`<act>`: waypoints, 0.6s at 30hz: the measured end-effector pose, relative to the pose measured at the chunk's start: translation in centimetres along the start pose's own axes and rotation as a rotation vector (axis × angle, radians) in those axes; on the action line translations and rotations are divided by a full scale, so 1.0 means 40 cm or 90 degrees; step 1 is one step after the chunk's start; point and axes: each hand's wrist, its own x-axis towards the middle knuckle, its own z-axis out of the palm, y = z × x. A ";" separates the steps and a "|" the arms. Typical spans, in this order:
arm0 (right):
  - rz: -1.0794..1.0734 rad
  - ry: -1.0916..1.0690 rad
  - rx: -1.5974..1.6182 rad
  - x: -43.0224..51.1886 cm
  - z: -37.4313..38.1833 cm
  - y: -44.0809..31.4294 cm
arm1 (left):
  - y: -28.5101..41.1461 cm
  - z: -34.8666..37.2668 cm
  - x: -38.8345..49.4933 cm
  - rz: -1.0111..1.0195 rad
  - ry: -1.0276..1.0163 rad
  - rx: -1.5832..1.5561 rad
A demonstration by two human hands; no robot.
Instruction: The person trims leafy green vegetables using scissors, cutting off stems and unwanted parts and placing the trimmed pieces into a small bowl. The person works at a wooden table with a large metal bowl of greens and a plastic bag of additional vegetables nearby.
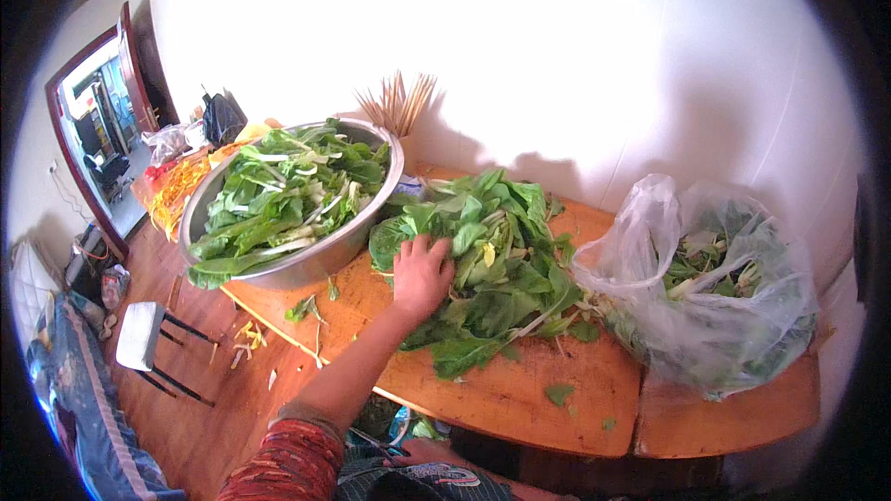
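My left hand, palm down with fingers bent, rests on the near left edge of a heap of leafy greens on the wooden table. A small yellow flower or leaf lies on the heap. My right hand seems to be low at the bottom edge, partly hidden by dark patterned cloth; a dark scissors-like tool is beside it, and its grip cannot be made out. Left of the heap, a large metal basin is piled with greens. To the right stands a clear plastic bag with more greens inside.
Wooden skewers or chopsticks stand in a holder by the wall. Leaf scraps lie on the table. Bags and orange netting or strips are behind the basin. A white-topped stool and fallen scraps are on the wooden floor.
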 end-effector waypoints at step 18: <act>0.078 0.275 -0.078 -0.090 0.068 -0.059 | -0.134 -0.166 -0.053 0.068 -0.130 0.094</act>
